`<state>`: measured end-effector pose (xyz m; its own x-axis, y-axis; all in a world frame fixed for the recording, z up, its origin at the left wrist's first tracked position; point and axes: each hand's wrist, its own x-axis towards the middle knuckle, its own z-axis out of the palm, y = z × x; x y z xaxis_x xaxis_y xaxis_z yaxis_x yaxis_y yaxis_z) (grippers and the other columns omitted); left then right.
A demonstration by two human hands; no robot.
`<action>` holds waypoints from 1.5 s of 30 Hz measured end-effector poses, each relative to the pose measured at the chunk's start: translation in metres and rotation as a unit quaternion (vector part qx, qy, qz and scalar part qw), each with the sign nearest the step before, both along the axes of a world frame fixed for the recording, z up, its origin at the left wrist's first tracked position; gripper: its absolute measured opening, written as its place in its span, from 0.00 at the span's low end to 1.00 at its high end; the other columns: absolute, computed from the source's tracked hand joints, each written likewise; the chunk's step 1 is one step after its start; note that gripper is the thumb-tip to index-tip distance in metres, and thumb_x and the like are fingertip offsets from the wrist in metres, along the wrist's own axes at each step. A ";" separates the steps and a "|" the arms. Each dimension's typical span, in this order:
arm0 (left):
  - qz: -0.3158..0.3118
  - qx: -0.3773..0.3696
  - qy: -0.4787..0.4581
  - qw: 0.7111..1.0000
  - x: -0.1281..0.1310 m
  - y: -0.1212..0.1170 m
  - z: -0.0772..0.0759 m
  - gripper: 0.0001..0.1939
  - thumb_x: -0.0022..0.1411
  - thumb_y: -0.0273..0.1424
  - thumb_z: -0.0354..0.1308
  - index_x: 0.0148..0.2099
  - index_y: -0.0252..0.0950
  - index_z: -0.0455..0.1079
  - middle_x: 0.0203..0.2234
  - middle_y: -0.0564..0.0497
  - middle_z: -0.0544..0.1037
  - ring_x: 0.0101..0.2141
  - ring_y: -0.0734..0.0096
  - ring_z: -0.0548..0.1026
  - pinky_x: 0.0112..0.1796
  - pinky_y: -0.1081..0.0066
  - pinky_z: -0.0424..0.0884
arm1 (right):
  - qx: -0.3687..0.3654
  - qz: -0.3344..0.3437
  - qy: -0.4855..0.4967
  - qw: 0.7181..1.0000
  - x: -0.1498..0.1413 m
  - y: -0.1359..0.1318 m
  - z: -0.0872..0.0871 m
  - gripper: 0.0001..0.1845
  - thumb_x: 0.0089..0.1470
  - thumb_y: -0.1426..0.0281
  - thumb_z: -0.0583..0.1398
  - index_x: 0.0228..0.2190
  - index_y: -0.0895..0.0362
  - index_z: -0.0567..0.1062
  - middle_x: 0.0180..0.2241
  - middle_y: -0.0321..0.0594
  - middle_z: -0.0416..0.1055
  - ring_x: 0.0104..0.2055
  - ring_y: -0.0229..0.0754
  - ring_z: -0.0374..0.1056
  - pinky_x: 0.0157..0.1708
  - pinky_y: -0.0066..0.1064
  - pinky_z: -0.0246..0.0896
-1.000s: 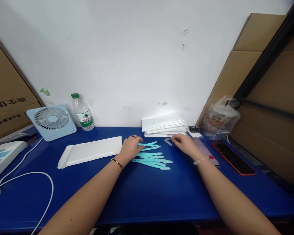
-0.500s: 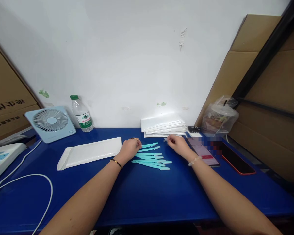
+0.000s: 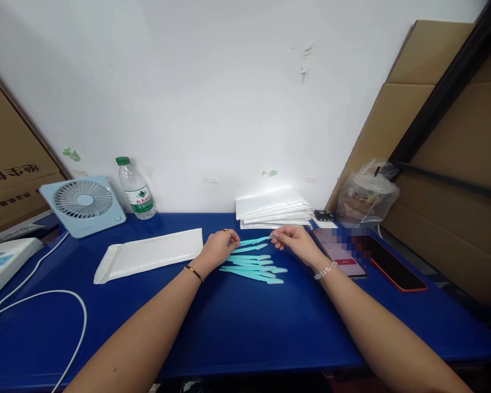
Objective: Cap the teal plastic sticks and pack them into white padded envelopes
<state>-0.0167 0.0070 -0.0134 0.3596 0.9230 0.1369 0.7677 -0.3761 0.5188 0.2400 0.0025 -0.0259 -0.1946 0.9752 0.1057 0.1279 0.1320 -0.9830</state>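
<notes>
Several turquoise eyebrow razors (image 3: 249,260) lie in a loose row on the blue table. My left hand (image 3: 220,246) is closed, its fingertips pinching the handle end of the farthest eyebrow razor (image 3: 251,241). Opposite it, my right hand (image 3: 292,242) pinches a small clear cap (image 3: 270,237) at the blade end of that same razor. Whether the cap is fully over the blade is too small to tell. Left of my left hand lies a white padded envelope (image 3: 153,253).
A stack of white padded envelopes (image 3: 272,210) rests against the wall. To the right are two phones (image 3: 396,265) and a bagged cup (image 3: 366,196). At left stand a blue fan (image 3: 84,204), a water bottle (image 3: 137,191) and a power strip (image 3: 10,267) with a white cable.
My right hand has moved slightly left, bringing the clear cap to the farthest razor's blade end. My left hand stays at the handle, and that razor sits slightly farther right.
</notes>
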 end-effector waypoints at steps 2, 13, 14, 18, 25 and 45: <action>-0.005 -0.002 -0.008 1.000 0.002 -0.002 0.002 0.07 0.58 0.35 0.53 0.35 0.37 0.69 0.29 0.52 0.75 0.31 0.70 0.72 0.30 0.73 0.64 | -0.004 0.009 -0.003 1.000 -0.004 -0.003 0.000 0.19 0.46 0.56 0.63 0.31 0.60 0.75 0.27 0.40 0.74 0.25 0.35 0.67 0.26 0.28 0.63; -0.008 0.010 0.021 1.000 -0.001 -0.003 0.003 0.13 0.58 0.37 0.54 0.42 0.38 0.71 0.37 0.48 0.75 0.38 0.65 0.72 0.36 0.71 0.66 | 0.222 -0.084 -0.310 0.921 0.025 0.014 -0.006 0.13 0.54 0.65 0.57 0.38 0.56 0.77 0.35 0.43 0.74 0.37 0.44 0.68 0.40 0.37 0.63; -0.001 0.026 0.033 0.999 -0.002 -0.001 0.002 0.12 0.58 0.36 0.54 0.42 0.38 0.71 0.38 0.48 0.74 0.39 0.65 0.72 0.37 0.70 0.66 | 0.244 -0.090 -0.342 0.903 0.029 0.019 -0.009 0.12 0.54 0.68 0.57 0.39 0.56 0.77 0.37 0.44 0.73 0.39 0.45 0.68 0.43 0.38 0.62; -0.008 0.021 0.036 0.999 -0.008 0.008 -0.005 0.09 0.56 0.35 0.55 0.38 0.39 0.73 0.35 0.49 0.74 0.37 0.66 0.72 0.36 0.72 0.66 | 0.247 -0.056 -0.381 0.889 0.032 0.028 -0.017 0.10 0.53 0.71 0.58 0.35 0.54 0.79 0.36 0.43 0.73 0.40 0.45 0.68 0.44 0.38 0.62; -0.014 0.007 0.000 1.000 -0.010 0.014 -0.013 0.09 0.55 0.35 0.55 0.35 0.38 0.73 0.31 0.51 0.74 0.33 0.70 0.72 0.30 0.74 0.65 | 0.224 0.011 -0.322 0.920 0.010 0.020 -0.013 0.08 0.53 0.69 0.59 0.33 0.53 0.80 0.34 0.39 0.74 0.35 0.41 0.69 0.37 0.32 0.64; -0.034 -0.024 -0.012 0.999 0.000 0.021 -0.020 0.14 0.55 0.39 0.54 0.38 0.36 0.75 0.32 0.49 0.77 0.35 0.66 0.73 0.35 0.71 0.68 | 0.195 0.046 -0.299 0.933 -0.015 0.009 -0.009 0.11 0.54 0.66 0.58 0.32 0.57 0.80 0.34 0.43 0.74 0.35 0.42 0.69 0.37 0.33 0.64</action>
